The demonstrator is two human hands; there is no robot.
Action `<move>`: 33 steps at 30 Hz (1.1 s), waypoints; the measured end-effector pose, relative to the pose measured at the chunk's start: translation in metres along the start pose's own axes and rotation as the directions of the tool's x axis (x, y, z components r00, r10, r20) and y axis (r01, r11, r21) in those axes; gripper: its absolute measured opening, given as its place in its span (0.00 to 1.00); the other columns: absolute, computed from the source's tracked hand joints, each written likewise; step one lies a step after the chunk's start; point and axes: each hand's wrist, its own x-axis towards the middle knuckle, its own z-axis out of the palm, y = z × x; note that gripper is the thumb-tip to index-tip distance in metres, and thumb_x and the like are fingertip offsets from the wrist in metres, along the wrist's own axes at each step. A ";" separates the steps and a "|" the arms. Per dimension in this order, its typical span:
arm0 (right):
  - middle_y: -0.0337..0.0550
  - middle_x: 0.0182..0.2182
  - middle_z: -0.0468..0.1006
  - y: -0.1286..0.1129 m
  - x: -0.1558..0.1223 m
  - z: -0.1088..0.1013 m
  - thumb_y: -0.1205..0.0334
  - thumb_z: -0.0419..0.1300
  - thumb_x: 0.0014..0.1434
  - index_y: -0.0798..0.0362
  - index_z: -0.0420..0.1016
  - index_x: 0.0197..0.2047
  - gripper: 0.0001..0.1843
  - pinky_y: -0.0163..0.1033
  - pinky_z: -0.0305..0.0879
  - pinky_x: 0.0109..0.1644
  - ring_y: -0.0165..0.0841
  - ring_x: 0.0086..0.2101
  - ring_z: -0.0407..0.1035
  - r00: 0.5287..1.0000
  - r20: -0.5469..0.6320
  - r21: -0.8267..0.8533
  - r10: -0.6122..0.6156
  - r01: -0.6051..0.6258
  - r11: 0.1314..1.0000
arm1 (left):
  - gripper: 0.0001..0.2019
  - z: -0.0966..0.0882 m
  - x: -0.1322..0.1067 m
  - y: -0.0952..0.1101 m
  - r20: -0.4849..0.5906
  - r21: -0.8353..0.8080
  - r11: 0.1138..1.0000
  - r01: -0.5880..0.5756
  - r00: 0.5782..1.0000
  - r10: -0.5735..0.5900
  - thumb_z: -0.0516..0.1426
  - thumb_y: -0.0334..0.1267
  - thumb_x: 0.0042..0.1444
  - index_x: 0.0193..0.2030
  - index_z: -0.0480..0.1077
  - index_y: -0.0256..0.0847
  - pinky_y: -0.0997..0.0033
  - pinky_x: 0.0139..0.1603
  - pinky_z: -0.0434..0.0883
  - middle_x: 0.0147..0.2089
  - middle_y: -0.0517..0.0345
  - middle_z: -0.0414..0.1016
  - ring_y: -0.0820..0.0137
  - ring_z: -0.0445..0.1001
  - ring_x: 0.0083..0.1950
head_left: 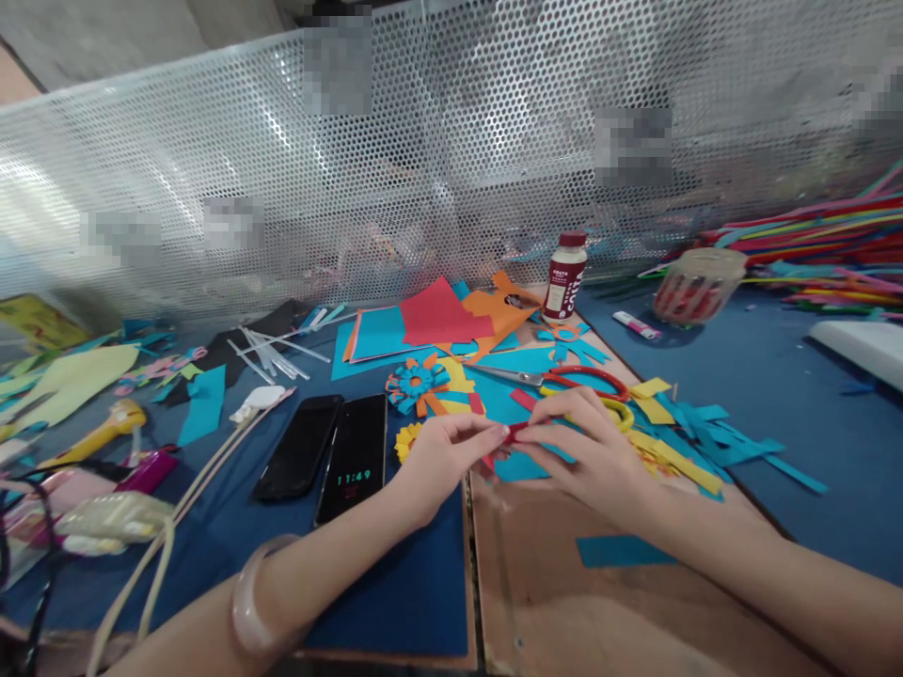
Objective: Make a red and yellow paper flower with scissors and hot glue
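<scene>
Between the fingertips of both hands is a small piece of red paper (517, 432), partly hidden by the fingers. My left hand (451, 451) pinches its left end; my right hand (585, 447) grips the right end with thumb and fingers. Just beyond them lie scissors (518, 374) with red and yellow handles, on blue paper sheets. A blue and orange paper flower (416, 378) rests behind my left hand, and a yellow paper flower (407, 440) shows beside it. Yellow paper strips (673, 456) lie to the right of my right hand.
Two phones (356, 451) lie left of my left hand. A Costa bottle (565, 275), a jar (698, 285) and a glue stick (636, 325) stand or lie at the back right. Yellow glue gun (99, 432) and cables are at left. A perforated metal screen (437, 160) rises behind.
</scene>
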 end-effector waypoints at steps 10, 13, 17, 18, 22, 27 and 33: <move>0.43 0.34 0.70 0.003 0.007 -0.003 0.69 0.58 0.57 0.50 0.75 0.38 0.07 0.42 0.62 0.43 0.33 0.37 0.64 0.994 0.025 0.052 0.105 -0.107 0.993 | 0.13 -0.004 0.003 -0.005 0.013 0.125 0.987 -0.106 0.994 0.105 0.59 0.43 0.51 0.37 0.74 0.35 0.71 0.32 0.73 0.32 0.53 0.76 0.72 0.72 0.28; 0.44 0.36 0.71 0.005 0.008 -0.002 0.66 0.60 0.56 0.50 0.73 0.41 0.08 0.43 0.62 0.44 0.34 0.38 0.65 0.991 0.028 0.068 0.131 -0.133 0.989 | 0.12 -0.005 0.003 -0.004 0.013 0.189 0.974 -0.129 0.992 0.128 0.58 0.43 0.52 0.37 0.73 0.35 0.70 0.34 0.73 0.33 0.52 0.76 0.71 0.73 0.29; 0.43 0.35 0.71 0.006 0.007 -0.002 0.64 0.60 0.56 0.51 0.73 0.39 0.06 0.44 0.63 0.46 0.33 0.38 0.65 0.986 0.066 0.110 0.153 -0.159 0.981 | 0.12 -0.005 0.002 -0.005 0.014 0.239 0.958 -0.157 0.987 0.159 0.58 0.42 0.52 0.37 0.73 0.35 0.69 0.34 0.74 0.33 0.53 0.76 0.71 0.73 0.29; 0.42 0.34 0.71 0.006 0.007 -0.002 0.64 0.60 0.56 0.51 0.73 0.38 0.05 0.43 0.63 0.46 0.33 0.37 0.65 0.984 0.076 0.123 0.162 -0.171 0.978 | 0.11 -0.005 0.002 -0.006 0.017 0.252 0.953 -0.170 0.985 0.172 0.57 0.42 0.53 0.37 0.73 0.36 0.69 0.34 0.74 0.32 0.54 0.75 0.71 0.73 0.29; 0.42 0.34 0.72 0.005 0.008 -0.002 0.63 0.61 0.55 0.51 0.73 0.36 0.04 0.42 0.65 0.45 0.33 0.38 0.67 0.967 0.107 0.167 0.230 -0.246 0.955 | 0.11 -0.005 0.001 -0.008 0.033 0.285 0.937 -0.201 0.979 0.200 0.57 0.41 0.54 0.37 0.72 0.35 0.70 0.35 0.73 0.31 0.54 0.74 0.71 0.73 0.30; 0.41 0.32 0.73 0.004 0.008 -0.002 0.62 0.61 0.55 0.51 0.73 0.34 0.03 0.40 0.66 0.44 0.32 0.37 0.67 0.961 0.120 0.188 0.248 -0.267 0.945 | 0.11 -0.005 -0.001 -0.004 0.060 0.295 0.931 -0.214 0.977 0.205 0.55 0.42 0.55 0.37 0.71 0.36 0.70 0.36 0.73 0.32 0.54 0.73 0.71 0.73 0.32; 0.40 0.32 0.73 0.005 0.008 -0.003 0.62 0.61 0.55 0.49 0.74 0.34 0.02 0.41 0.67 0.43 0.32 0.37 0.68 0.957 0.141 0.200 0.252 -0.277 0.940 | 0.11 -0.002 -0.001 0.000 0.061 0.272 0.946 -0.176 0.984 0.165 0.56 0.42 0.54 0.35 0.71 0.36 0.71 0.36 0.73 0.31 0.55 0.73 0.71 0.73 0.31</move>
